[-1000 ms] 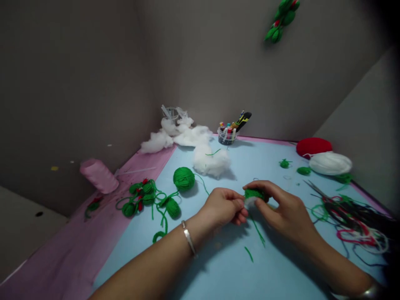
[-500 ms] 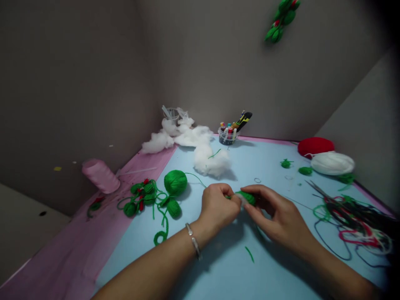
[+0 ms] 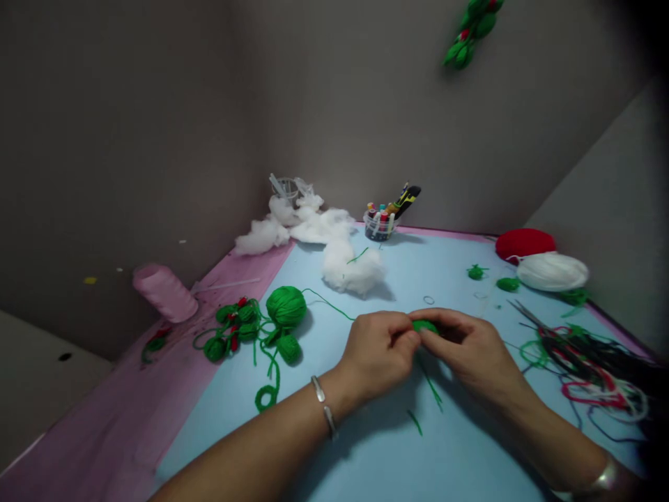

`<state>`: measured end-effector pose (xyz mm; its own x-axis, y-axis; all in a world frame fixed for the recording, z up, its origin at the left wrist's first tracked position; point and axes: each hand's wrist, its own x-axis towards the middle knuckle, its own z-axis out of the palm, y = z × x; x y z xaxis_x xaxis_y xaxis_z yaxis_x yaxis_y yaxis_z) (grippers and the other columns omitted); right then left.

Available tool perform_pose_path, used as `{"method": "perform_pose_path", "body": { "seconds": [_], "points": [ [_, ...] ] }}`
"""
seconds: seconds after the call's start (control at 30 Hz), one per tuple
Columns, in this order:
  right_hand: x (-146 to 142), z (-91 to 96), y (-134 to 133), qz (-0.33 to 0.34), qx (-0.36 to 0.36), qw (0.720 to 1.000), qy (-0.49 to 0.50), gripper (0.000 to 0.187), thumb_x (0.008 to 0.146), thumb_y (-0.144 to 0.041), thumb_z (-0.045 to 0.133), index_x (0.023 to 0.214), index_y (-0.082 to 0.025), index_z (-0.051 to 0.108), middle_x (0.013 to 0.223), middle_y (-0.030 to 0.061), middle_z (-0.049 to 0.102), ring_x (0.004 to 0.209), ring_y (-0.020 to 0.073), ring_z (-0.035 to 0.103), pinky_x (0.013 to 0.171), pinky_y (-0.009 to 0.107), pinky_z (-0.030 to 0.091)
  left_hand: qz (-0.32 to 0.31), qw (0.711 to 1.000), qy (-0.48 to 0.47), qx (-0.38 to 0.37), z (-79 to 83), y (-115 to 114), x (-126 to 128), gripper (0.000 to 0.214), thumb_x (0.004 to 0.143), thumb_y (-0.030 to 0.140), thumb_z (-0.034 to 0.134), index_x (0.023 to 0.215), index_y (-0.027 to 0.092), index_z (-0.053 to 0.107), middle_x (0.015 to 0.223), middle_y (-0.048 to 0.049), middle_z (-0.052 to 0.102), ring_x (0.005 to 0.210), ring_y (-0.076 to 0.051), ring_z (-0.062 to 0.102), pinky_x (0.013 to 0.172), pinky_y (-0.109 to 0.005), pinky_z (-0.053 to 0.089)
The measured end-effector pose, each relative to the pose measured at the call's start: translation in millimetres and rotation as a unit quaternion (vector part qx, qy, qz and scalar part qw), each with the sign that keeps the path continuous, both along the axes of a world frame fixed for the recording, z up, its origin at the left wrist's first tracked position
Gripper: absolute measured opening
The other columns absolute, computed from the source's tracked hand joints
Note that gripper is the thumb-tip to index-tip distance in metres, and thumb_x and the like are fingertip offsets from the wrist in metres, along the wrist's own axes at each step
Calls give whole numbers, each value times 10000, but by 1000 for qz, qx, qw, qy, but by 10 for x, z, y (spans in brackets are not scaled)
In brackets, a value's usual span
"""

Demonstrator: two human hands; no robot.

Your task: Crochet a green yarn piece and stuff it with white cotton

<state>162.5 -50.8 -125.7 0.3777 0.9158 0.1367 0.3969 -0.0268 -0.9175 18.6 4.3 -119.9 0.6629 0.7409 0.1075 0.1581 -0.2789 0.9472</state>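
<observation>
A small green crocheted piece [image 3: 426, 326] is held over the blue tabletop, with my right hand [image 3: 473, 352] pinching it between thumb and fingers. My left hand [image 3: 377, 350] is closed against the piece's left end, and its fingertips hide that part. Green yarn tails [image 3: 435, 392] dangle below the two hands. From the ball of green yarn [image 3: 286, 307] at the left, a strand runs to my left hand. Fluffy white stuffing [image 3: 355, 268] lies just beyond the hands, with a green snippet on it.
Green crocheted pieces with red bits [image 3: 237, 324] lie left; a pink yarn cone [image 3: 164, 293] rests behind them. A marker tub [image 3: 380, 224] stands at the back. At right are red yarn [image 3: 525, 244], white yarn [image 3: 554, 272], scissors [image 3: 527, 315] and tangled yarn [image 3: 601, 387].
The white tuft of stuffing at the green piece is out of sight now. My left hand has shifted slightly right, against the piece, and green tails now show below.
</observation>
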Motion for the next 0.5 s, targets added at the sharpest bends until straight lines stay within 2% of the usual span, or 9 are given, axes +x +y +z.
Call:
{"method": "perform_pose_path", "body": {
  "seconds": [0.13, 0.27, 0.4, 0.5],
  "points": [
    [-18, -51, 5, -1, 23, 999, -45, 144, 602, -270, 578, 713, -229, 660, 700, 17, 683, 673, 187, 618, 635, 312, 485, -38, 997, -11, 59, -1, -39, 4, 254, 769, 170, 503, 554, 196, 371, 572, 40, 389, 622, -127, 381, 623, -269, 271],
    [-21, -45, -15, 14, 29, 995, -93, 112, 639, -227, 532, 696, -226, 629, 693, 11, 652, 675, 181, 588, 647, 315, 452, -42, 998, -6, 51, -23, -53, 14, 237, 748, 169, 517, 550, 193, 389, 572, 40, 395, 624, -124, 382, 620, -266, 271],
    [-23, -19, -27, 27, 38, 991, -126, 131, 673, -227, 533, 752, -218, 637, 753, 24, 660, 708, 188, 592, 667, 321, 447, 13, 1000, 16, -5, -67, -51, 33, 245, 764, 258, 528, 555, 203, 411, 544, 51, 376, 558, -110, 349, 538, -255, 257],
    [-23, -15, -22, 63, 34, 988, -135, 137, 722, -243, 539, 786, -213, 656, 766, 31, 671, 687, 182, 599, 632, 309, 447, 59, 997, 36, -43, -87, -39, 46, 268, 723, 261, 557, 512, 207, 400, 491, 62, 327, 512, -99, 308, 486, -253, 224]
  ]
}}
